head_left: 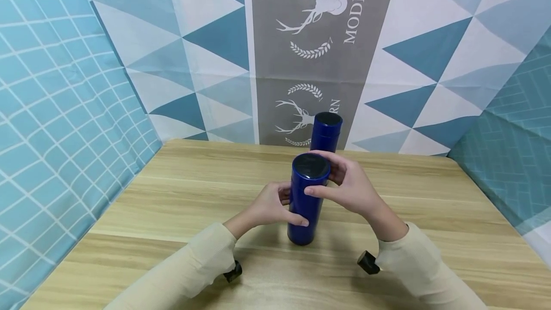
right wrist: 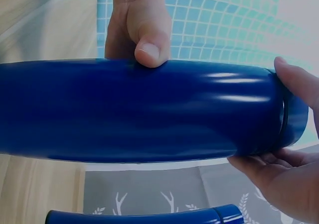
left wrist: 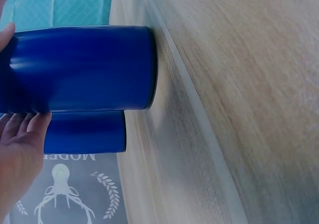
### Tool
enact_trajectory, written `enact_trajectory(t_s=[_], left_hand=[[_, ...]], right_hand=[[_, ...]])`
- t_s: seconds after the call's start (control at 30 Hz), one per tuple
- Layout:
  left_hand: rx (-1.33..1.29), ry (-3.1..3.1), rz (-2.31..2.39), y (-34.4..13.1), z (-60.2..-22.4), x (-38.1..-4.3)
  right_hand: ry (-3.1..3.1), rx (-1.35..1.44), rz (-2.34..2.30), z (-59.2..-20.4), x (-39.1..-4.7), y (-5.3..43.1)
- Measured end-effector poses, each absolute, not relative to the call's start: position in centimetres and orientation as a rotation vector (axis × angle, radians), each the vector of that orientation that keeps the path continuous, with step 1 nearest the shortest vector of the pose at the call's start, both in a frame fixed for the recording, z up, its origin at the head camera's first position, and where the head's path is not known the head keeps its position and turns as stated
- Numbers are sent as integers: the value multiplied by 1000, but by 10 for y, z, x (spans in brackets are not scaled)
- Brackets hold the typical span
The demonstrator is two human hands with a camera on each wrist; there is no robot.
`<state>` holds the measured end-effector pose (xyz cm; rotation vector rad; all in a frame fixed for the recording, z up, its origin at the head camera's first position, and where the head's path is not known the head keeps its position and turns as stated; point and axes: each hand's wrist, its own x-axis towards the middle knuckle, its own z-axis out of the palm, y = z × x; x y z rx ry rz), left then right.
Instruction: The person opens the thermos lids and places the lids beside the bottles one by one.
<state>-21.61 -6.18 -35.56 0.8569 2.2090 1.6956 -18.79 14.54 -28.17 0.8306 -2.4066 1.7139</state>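
Observation:
A blue thermos bottle (head_left: 306, 204) with a glossy black-topped lid (head_left: 311, 165) stands upright on the wooden table. My left hand (head_left: 269, 204) grips its body from the left, the thumb across the front. Higher up, my right hand (head_left: 350, 183) holds it from the right, with thumb and fingers around the lid's lower edge. In the right wrist view a seam (right wrist: 284, 112) shows between lid and body, close to those fingertips. Right behind it stands a second blue thermos bottle (head_left: 325, 133), partly hidden by the right hand and the near bottle; neither hand grips it.
The wooden table (head_left: 193, 181) ends at a back edge against a patterned cloth (head_left: 215, 51) with deer heads. Tiled blue cloth (head_left: 56, 99) hangs on the left, teal cloth (head_left: 508, 157) on the right. A small black device (head_left: 368, 262) sits at the right wrist.

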Motion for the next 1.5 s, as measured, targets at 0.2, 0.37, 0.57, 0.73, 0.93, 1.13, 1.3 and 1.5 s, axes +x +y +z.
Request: enact_trajectory(t_s=[0.2,0.37,0.57,0.73,0.93,1.13,1.3,1.5], left_hand=[[875,2218,1681,-62,-356,-217],[877,2216,1676,-62,-355,-217],[881,2218,1679,-63,-356,-217],[888,2228,1671,-64,-357,-218],[888,2222,1671,-64,-357,-218],[891,2234,1660,-64,-357,-217],[896,2236,1663,-64,-357,-218],[888,2238,1662,-64,-358,-219]], right_hand=[[-2387,896,1709,-283,-191,148],[-2359,993,1702,-283,-195,150],[-2351,1057,1731,-283,-198,152],[-2325,1134,1753,-285,-202,154],[-2317,1212,1747,-287,-208,157],[-2315,1287,1741,-285,-212,161],[-2294,1365,1749,-285,-218,163],[-2286,1409,1764,-285,-222,164]])
